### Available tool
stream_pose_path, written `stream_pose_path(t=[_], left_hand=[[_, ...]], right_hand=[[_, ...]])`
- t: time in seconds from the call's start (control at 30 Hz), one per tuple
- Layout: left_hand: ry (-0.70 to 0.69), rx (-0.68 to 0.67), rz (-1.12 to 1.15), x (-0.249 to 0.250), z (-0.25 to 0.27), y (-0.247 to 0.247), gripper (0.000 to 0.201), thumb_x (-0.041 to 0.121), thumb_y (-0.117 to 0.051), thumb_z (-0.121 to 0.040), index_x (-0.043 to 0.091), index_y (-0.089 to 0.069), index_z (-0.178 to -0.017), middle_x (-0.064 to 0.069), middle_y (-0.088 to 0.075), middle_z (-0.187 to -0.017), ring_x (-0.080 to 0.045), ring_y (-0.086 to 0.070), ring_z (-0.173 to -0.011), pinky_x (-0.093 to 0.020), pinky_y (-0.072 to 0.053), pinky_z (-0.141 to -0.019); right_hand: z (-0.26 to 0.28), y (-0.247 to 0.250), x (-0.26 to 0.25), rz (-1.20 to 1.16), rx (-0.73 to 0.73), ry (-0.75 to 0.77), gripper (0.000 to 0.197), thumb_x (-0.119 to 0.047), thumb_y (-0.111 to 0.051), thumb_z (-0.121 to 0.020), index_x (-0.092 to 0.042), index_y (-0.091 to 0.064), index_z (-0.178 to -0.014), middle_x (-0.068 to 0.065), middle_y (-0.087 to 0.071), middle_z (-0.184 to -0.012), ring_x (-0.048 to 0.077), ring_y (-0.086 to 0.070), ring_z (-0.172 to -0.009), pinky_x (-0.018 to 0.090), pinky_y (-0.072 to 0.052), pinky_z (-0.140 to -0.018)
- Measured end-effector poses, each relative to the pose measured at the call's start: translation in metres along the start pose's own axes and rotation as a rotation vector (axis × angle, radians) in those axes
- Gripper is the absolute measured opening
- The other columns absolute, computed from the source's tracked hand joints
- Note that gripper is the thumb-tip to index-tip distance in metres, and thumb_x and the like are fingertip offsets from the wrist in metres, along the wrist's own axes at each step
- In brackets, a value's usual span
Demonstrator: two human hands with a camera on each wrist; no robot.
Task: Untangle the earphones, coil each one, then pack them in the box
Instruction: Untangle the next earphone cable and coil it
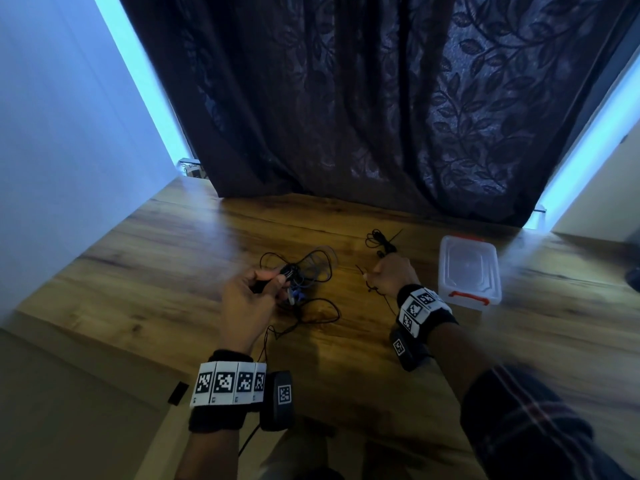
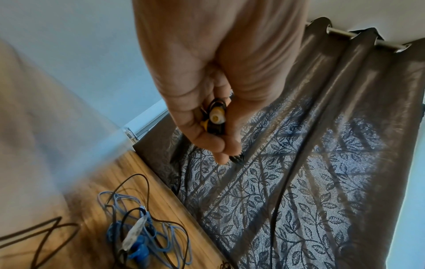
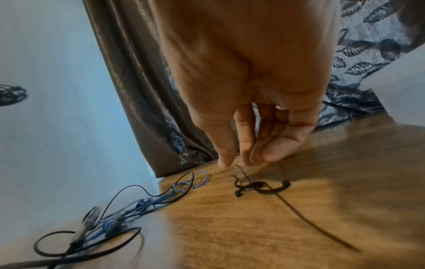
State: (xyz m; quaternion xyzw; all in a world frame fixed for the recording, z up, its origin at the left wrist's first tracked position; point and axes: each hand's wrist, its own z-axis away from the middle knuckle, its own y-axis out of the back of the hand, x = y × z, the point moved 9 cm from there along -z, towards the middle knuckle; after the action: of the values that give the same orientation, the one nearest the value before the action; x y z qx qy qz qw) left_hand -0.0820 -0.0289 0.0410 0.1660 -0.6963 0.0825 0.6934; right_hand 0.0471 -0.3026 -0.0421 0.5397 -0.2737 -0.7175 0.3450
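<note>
On the wooden table (image 1: 173,254) lies a tangle of blue earphones (image 2: 138,236) and black cable (image 1: 311,306). My left hand (image 1: 277,280) is raised over the tangle and pinches a small coil of black cable with yellow earbuds (image 2: 216,118). Further right, my right hand (image 3: 236,162) points its fairly straight fingers down at a thin black cable (image 3: 260,187) on the table; its loose end rises between thumb and fingers, untouched. More of that black cable (image 1: 381,240) lies bunched beyond the hand. The clear plastic box (image 1: 469,268) with orange clips stands right of it, lid on.
A dark leaf-patterned curtain (image 1: 381,116) hangs along the table's far edge. A pale wall (image 1: 69,133) borders the left side. Bare wood shows between my two hands and along the near edge.
</note>
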Motion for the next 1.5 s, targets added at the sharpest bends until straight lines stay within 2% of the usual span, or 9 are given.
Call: stream_pose_path(t=[0.13,0.37,0.47,0.63,0.9,1.07,1.23,1.37,1.5], left_hand=[[-0.014,0.006,-0.026,0.001,0.000,0.001,0.005,0.001,-0.065,-0.089,0.005,-0.067,-0.091,-0.010,-0.072,-0.079,-0.009,-0.070,-0.066,-0.019,-0.056,-0.061],[0.002,-0.008,-0.015,0.001,0.001,0.001,0.007,0.002,-0.065,-0.090,0.009,-0.067,-0.090,-0.008,-0.073,-0.079,-0.005,-0.068,-0.064,-0.022,-0.056,-0.061],[0.000,-0.002,-0.020,0.000,-0.001,0.001,0.008,0.002,-0.065,-0.090,0.010,-0.066,-0.087,-0.008,-0.072,-0.076,-0.009,-0.069,-0.067,-0.023,-0.056,-0.064],[-0.013,-0.032,0.008,0.000,-0.001,-0.005,0.008,-0.001,-0.064,-0.090,0.008,-0.066,-0.091,-0.008,-0.069,-0.076,-0.009,-0.067,-0.067,-0.013,-0.052,-0.061],[0.000,-0.041,0.013,0.001,0.001,-0.010,0.006,0.001,-0.064,-0.091,0.002,-0.065,-0.096,-0.014,-0.071,-0.083,-0.005,-0.066,-0.062,-0.014,-0.052,-0.058],[-0.003,-0.061,0.036,0.005,0.002,-0.014,0.009,0.001,-0.064,-0.091,0.010,-0.066,-0.090,-0.013,-0.074,-0.083,-0.018,-0.067,-0.069,-0.034,-0.058,-0.070],[-0.039,-0.129,0.069,0.012,0.009,-0.026,0.011,0.000,-0.064,-0.090,0.010,-0.066,-0.094,0.001,-0.074,-0.069,-0.007,-0.069,-0.068,-0.018,-0.055,-0.065],[-0.038,-0.177,0.099,0.015,0.010,-0.032,0.009,0.001,-0.066,-0.089,0.004,-0.067,-0.098,-0.001,-0.074,-0.072,-0.010,-0.067,-0.065,-0.021,-0.056,-0.063],[-0.043,-0.224,0.117,0.018,0.011,-0.034,0.008,0.003,-0.067,-0.089,0.002,-0.066,-0.096,-0.004,-0.074,-0.072,-0.013,-0.065,-0.063,-0.024,-0.055,-0.062]], right_hand=[[-0.005,-0.008,0.002,-0.041,-0.026,-0.038,0.019,-0.024,-0.072,-0.091,-0.006,-0.077,-0.092,0.010,-0.072,-0.099,0.022,-0.069,-0.090,0.033,-0.057,-0.082],[0.001,0.001,0.016,-0.125,0.004,-0.062,0.020,-0.014,-0.068,-0.089,0.001,-0.076,-0.099,0.011,-0.075,-0.095,0.022,-0.070,-0.091,0.036,-0.058,-0.079],[0.011,0.022,0.020,-0.300,0.062,-0.034,0.012,-0.022,-0.074,-0.089,-0.013,-0.078,-0.097,0.000,-0.072,-0.092,0.011,-0.064,-0.086,0.018,-0.046,-0.065],[0.027,0.033,0.026,-0.594,-0.026,-0.074,0.010,-0.017,-0.075,-0.089,-0.007,-0.074,-0.087,0.004,-0.064,-0.067,0.009,-0.055,-0.052,0.021,-0.045,-0.049],[0.065,0.020,0.004,-1.181,-0.262,-0.106,0.023,-0.007,-0.064,-0.094,0.008,-0.064,-0.111,0.024,-0.074,-0.096,0.024,-0.077,-0.078,0.027,-0.062,-0.061],[0.100,0.002,-0.034,-1.038,-0.325,0.025,0.028,-0.021,-0.067,-0.094,0.001,-0.065,-0.113,0.021,-0.075,-0.103,0.029,-0.075,-0.096,0.034,-0.062,-0.078],[0.116,-0.013,-0.070,-0.894,-0.209,0.112,0.028,-0.007,-0.072,-0.090,-0.006,-0.058,-0.114,0.017,-0.074,-0.100,0.018,-0.073,-0.075,0.025,-0.060,-0.065],[0.109,-0.018,-0.087,-0.900,-0.166,0.152,0.033,-0.002,-0.070,-0.091,-0.009,-0.057,-0.121,0.013,-0.074,-0.103,0.012,-0.074,-0.073,0.023,-0.059,-0.062],[0.109,-0.012,-0.102,-0.864,-0.126,0.277,0.024,0.007,-0.066,-0.090,-0.015,-0.072,-0.099,0.004,-0.076,-0.091,0.001,-0.071,-0.069,0.014,-0.054,-0.060]])
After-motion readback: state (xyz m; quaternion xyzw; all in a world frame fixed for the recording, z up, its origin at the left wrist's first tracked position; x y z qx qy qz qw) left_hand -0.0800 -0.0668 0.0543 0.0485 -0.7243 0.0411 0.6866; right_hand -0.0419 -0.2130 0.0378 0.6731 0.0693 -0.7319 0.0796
